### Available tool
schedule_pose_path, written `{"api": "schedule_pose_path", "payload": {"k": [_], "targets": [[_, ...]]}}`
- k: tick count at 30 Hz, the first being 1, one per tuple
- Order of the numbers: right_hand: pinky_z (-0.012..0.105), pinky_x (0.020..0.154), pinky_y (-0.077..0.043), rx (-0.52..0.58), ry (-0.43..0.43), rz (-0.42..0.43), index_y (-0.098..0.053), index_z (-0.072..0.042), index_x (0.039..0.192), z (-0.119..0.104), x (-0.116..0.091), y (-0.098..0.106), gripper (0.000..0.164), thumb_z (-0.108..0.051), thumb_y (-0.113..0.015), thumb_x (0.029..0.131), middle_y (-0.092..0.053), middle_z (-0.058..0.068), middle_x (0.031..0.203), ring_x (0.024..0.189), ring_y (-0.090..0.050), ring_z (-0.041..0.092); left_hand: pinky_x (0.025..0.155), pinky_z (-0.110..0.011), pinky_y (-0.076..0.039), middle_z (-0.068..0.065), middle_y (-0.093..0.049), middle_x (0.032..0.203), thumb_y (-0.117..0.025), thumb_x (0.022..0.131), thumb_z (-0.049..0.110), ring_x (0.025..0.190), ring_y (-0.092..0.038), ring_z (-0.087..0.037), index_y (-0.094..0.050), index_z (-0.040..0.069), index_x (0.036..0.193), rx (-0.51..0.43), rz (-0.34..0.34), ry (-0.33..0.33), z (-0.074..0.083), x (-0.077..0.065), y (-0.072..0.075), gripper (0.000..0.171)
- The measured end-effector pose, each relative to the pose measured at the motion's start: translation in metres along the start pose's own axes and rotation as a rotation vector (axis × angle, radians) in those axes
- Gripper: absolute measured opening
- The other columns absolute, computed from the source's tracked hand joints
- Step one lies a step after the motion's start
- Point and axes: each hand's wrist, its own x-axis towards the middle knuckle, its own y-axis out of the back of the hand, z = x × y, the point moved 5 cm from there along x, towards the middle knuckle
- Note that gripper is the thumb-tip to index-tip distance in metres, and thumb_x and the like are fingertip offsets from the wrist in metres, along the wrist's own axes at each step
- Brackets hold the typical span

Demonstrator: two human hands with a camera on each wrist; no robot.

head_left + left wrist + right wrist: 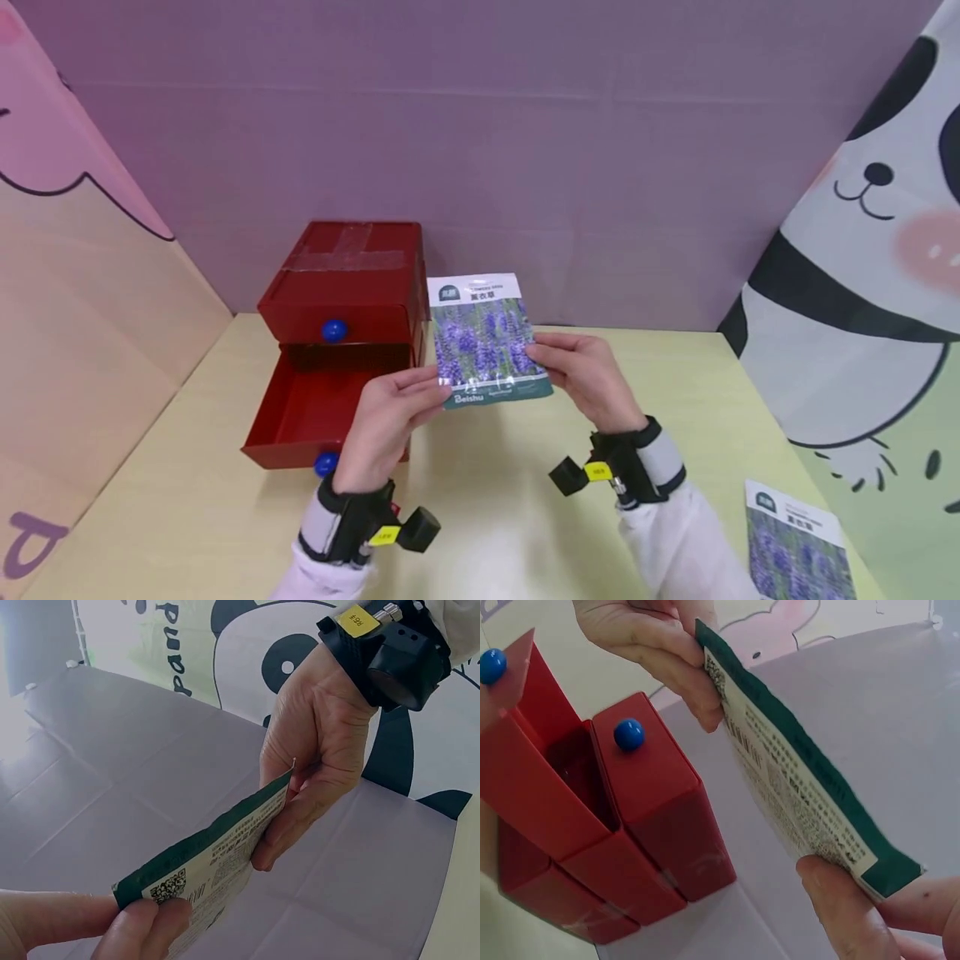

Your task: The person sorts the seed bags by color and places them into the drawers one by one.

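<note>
A lavender seed packet is held up between both hands, its flower picture facing the head camera. At its lower left edge my left hand pinches it between thumb and fingers. My right hand pinches the right edge in the same way. Both wrist views show the printed back of the packet, with a dark green strip and a code. Behind the left hand stands a red drawer box with blue knobs; a lower drawer is pulled out, and no contents show in its visible part.
A second lavender packet lies at the table's right front, cut off by the frame. A purple cloth wall rises behind the table, with cartoon-printed panels on both sides. The pulled-out drawer's blue knob is close to the left wrist.
</note>
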Motion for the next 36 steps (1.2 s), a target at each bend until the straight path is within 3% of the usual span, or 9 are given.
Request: {"api": "schedule_pose_path", "payload": {"k": [7,15,27,30,36], "targets": [[0.026,0.07,-0.054,-0.044,0.003,-0.081,-0.055,0.013,0.115,0.006,-0.002,-0.024,0.037,-0.006,-0.064,0.084,-0.067,0.015,0.093,0.072,-0.065,0.016,0.079,-0.027,-0.052,-0.015,-0.064,0.109,-0.063,0.085,0.008,0.09,-0.065,-0.021,-0.056,-0.002,0.119,0.025,0.071,0.047,-0.001,-0.024,0.02,0.037],[0.027,0.071,-0.054,-0.056,0.002,-0.145,-0.056,0.014,0.113,0.009,-0.006,-0.041,0.034,-0.003,-0.062,0.084,-0.066,0.018,0.094,0.072,-0.064,0.014,0.077,-0.026,-0.052,-0.013,-0.063,0.111,-0.062,0.086,0.007,0.092,-0.065,-0.02,-0.053,-0.003,0.123,-0.012,0.111,0.084,-0.006,-0.038,0.033,0.04],[0.03,0.069,-0.055,-0.092,-0.049,-0.277,-0.059,0.011,0.11,0.022,-0.009,-0.073,0.032,-0.006,-0.064,0.083,-0.067,0.017,0.091,0.069,-0.065,0.015,0.075,-0.022,-0.052,-0.005,-0.067,0.094,-0.061,0.086,0.007,0.081,-0.065,-0.014,-0.047,-0.008,0.127,-0.052,0.198,0.136,-0.025,-0.062,0.06,0.046],[0.03,0.068,-0.055,-0.095,-0.054,-0.287,-0.061,0.01,0.109,0.024,-0.008,-0.079,0.031,-0.007,-0.065,0.083,-0.068,0.016,0.089,0.067,-0.065,0.015,0.075,-0.024,-0.052,-0.001,-0.068,0.089,-0.061,0.086,0.005,0.079,-0.066,-0.014,-0.046,-0.009,0.127,-0.066,0.207,0.12,-0.029,-0.064,0.065,0.046],[0.029,0.067,-0.055,-0.104,-0.025,-0.287,-0.063,0.008,0.107,0.024,-0.009,-0.078,0.03,-0.009,-0.066,0.082,-0.068,0.015,0.088,0.065,-0.064,0.015,0.072,-0.024,-0.053,0.002,-0.069,0.085,-0.058,0.085,-0.004,0.079,-0.066,-0.013,-0.048,-0.013,0.122,-0.107,0.17,0.001,-0.034,-0.06,0.067,0.04]]}}
